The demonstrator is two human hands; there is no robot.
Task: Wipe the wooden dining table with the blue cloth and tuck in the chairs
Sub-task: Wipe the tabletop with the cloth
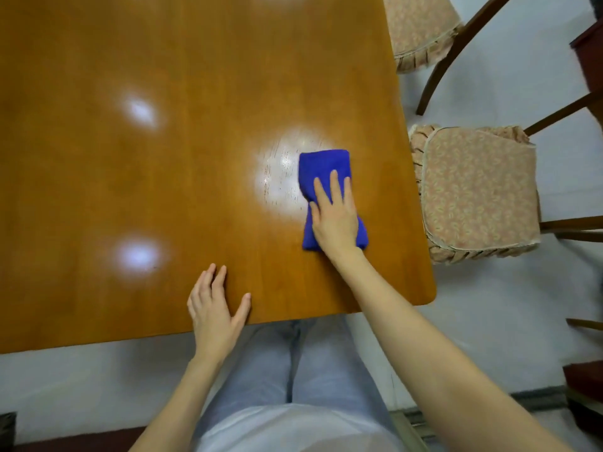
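Note:
The wooden dining table (163,109) fills the upper left of the view, its glossy top showing light glare. A folded blue cloth (324,164) lies on it near the right edge. My right hand (334,216) presses flat on the cloth with straight fingers. Near the front edge, my left hand (213,308) rests open on the bare wood. Two chairs stand to the right of the table, pulled out: a near chair (476,190) with a floral cushion, and a far chair (421,27) at the top.
Pale floor (489,321) runs along the right side and the front of the table. Dark furniture (590,44) shows at the far right edge. My legs in light trousers stand at the table's front edge.

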